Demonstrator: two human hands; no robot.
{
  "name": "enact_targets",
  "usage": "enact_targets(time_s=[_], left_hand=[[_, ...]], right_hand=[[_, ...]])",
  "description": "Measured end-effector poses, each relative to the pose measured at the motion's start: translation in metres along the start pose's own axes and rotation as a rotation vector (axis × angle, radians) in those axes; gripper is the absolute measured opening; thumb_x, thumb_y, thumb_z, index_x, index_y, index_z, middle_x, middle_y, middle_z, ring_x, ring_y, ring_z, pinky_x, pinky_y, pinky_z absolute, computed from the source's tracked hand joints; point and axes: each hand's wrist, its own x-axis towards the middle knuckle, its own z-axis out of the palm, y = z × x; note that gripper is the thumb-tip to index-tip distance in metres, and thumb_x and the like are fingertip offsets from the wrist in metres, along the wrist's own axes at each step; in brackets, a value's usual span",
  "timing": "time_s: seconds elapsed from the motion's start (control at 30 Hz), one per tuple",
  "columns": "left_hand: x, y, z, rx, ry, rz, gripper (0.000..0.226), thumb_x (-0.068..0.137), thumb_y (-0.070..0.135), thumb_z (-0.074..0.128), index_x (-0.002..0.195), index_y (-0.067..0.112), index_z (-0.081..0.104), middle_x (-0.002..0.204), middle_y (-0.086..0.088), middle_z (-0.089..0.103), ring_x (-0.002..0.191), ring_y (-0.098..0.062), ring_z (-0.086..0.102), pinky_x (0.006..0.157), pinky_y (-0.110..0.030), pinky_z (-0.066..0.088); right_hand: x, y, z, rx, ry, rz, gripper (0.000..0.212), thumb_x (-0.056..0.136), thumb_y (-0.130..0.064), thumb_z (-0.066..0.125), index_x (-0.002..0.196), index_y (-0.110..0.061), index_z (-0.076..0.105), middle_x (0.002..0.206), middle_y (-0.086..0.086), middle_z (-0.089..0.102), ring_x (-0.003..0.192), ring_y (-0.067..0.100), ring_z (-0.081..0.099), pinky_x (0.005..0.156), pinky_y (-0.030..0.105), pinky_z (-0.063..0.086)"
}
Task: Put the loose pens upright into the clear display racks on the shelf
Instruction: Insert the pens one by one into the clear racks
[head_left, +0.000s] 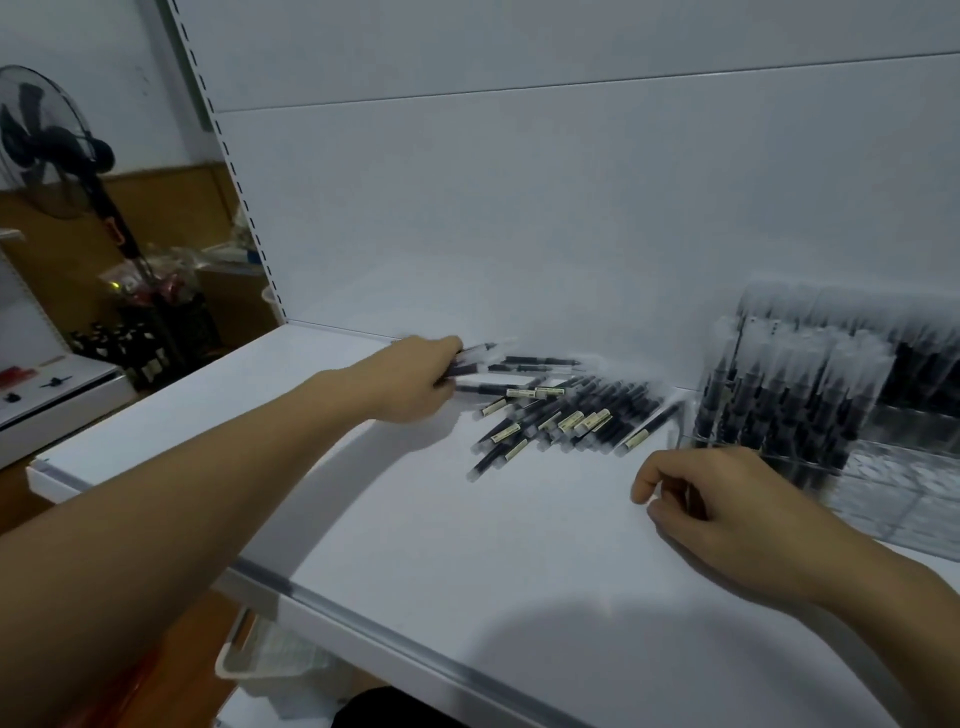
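Note:
A heap of loose black pens (563, 418) with pale labels lies flat on the white shelf (395, 525) near the back panel. My left hand (415, 379) reaches to the heap's left end, and its fingers curl round a few pens (475, 358) there. My right hand (727, 506) hovers low over the shelf in front of the rack, fingers loosely curled, holding nothing. A clear display rack (789, 410) at the right holds several black pens upright. The frame is blurred by motion.
The shelf's grey front rail (332, 605) runs diagonally across the lower left. A standing fan (49, 140) and cluttered goods (156, 312) are beyond the shelf's left upright. A white basket (270, 660) sits below the shelf.

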Motion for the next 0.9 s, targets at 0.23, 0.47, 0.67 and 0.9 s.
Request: enact_targets(time_s=[0.23,0.47,0.67,0.9], left_hand=[[0.027,0.013,0.019,-0.139,0.000,0.322,0.012,0.103,0.021,0.051,0.103,0.012,0.043,0.096,0.002,0.046,0.079,-0.014,0.044,0.069,-0.026,0.031],[0.039,0.021,0.042,-0.065,-0.055,0.311,0.012,0.103,0.020,0.044,0.108,0.026,0.034,0.096,0.006,0.051,0.087,-0.019,0.045,0.085,-0.038,0.031],[0.040,0.019,0.037,-0.107,0.070,0.251,0.018,0.100,0.030,0.056,0.104,0.018,0.043,0.080,0.009,0.054,0.070,-0.018,0.051,0.061,-0.035,0.036],[0.053,0.064,0.014,-0.123,-0.094,-0.029,0.050,0.085,0.064,0.066,0.084,0.014,0.060,0.077,-0.003,0.064,0.073,-0.020,0.061,0.063,-0.034,0.047]], right_hand=[[0.000,-0.001,0.000,0.019,-0.030,0.019,0.018,0.100,-0.024,0.059,0.096,-0.041,0.065,0.070,-0.005,0.066,0.063,0.010,0.062,0.062,0.029,0.054],[0.001,-0.001,0.001,0.013,-0.037,0.033,0.015,0.099,-0.026,0.056,0.096,-0.039,0.063,0.070,-0.003,0.066,0.062,0.013,0.061,0.063,0.036,0.056],[0.001,0.001,0.001,0.012,-0.032,0.038,0.014,0.098,-0.026,0.057,0.095,-0.038,0.062,0.069,-0.005,0.066,0.063,0.012,0.061,0.065,0.037,0.056],[0.002,0.001,0.003,0.005,-0.024,0.032,0.013,0.099,-0.026,0.057,0.095,-0.038,0.062,0.072,-0.005,0.066,0.066,0.010,0.060,0.064,0.034,0.055]])
